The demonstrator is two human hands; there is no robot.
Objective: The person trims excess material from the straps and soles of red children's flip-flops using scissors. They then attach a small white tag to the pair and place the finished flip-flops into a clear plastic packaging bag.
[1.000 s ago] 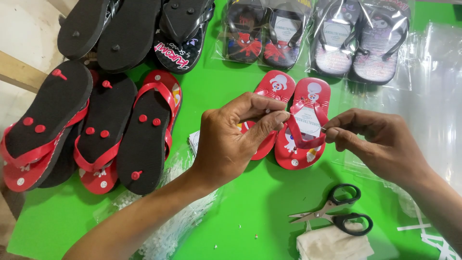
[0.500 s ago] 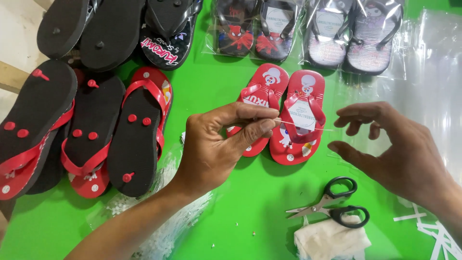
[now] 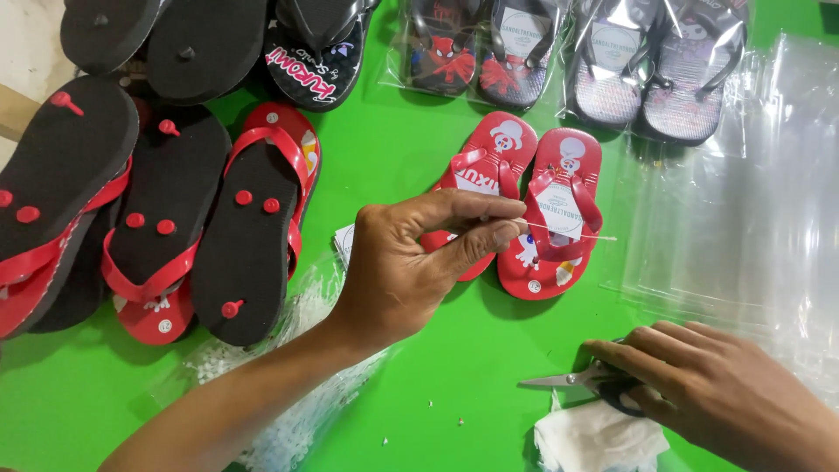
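A pair of small red flip-flops [image 3: 559, 188] with white cartoon prints lies side by side on the green table [image 3: 393, 149], a round white tag on the right one. My left hand [image 3: 419, 262] hovers over them and pinches a thin clear plastic fastener [image 3: 572, 234] that runs across the right sandal's strap. My right hand [image 3: 717, 389] rests low on the table, fingers laid over the black handles of a pair of scissors [image 3: 568, 380], whose blades point left.
Red-and-black flip-flops [image 3: 175, 218] are stacked sole-up at the left. Bagged pairs [image 3: 559, 52] line the far edge. Clear plastic bags [image 3: 752, 218] are piled at the right. A white cloth [image 3: 594, 437] lies by the scissors, and a bag of white fasteners [image 3: 297, 411] lies under my left forearm.
My right hand let go of the fastener's end by the sandals, swung down to the right, and now lies on the scissors. My left hand kept its pinch.
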